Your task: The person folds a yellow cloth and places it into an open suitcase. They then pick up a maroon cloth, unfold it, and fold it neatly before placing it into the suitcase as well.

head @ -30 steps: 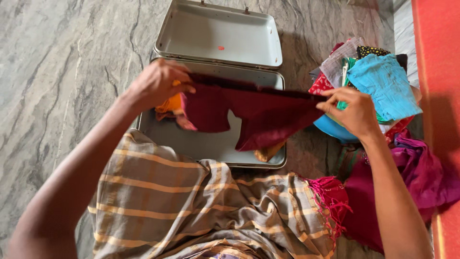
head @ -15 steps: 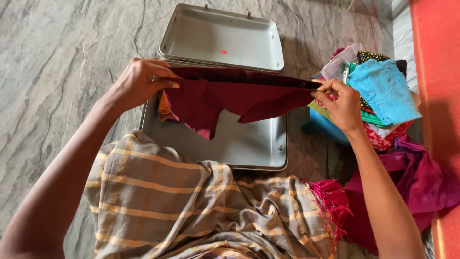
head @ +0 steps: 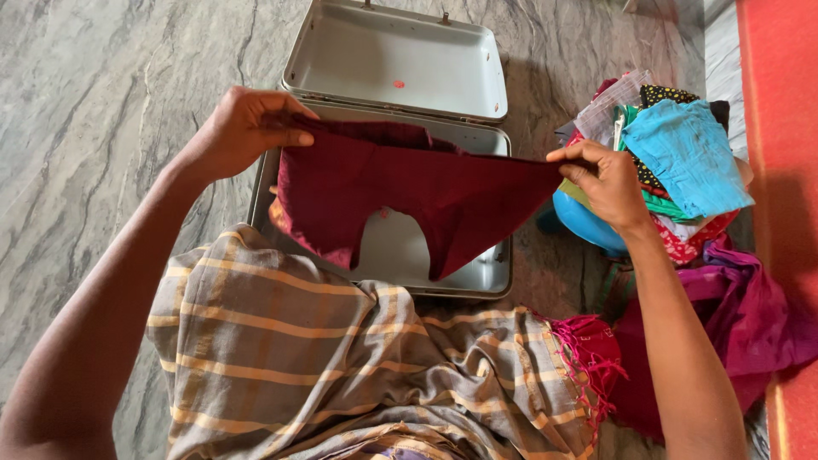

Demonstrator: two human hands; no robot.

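Unfolded now: soft maroon blouse [head: 409,192].

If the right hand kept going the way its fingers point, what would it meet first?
The right hand points leftward along the maroon garment it pinches; beyond that, probably the left hand at the other end, though depth is unclear.

Garment [head: 400,183] hangs over the open case [head: 486,277]; clothes pile [head: 682,162] right.

Soft, even daylight fills the sharp frame, laying faint shadows on the grey marble floor [head: 102,102] beneath the left hand [head: 243,128], with mild glare inside the open grey metal case [head: 400,60].
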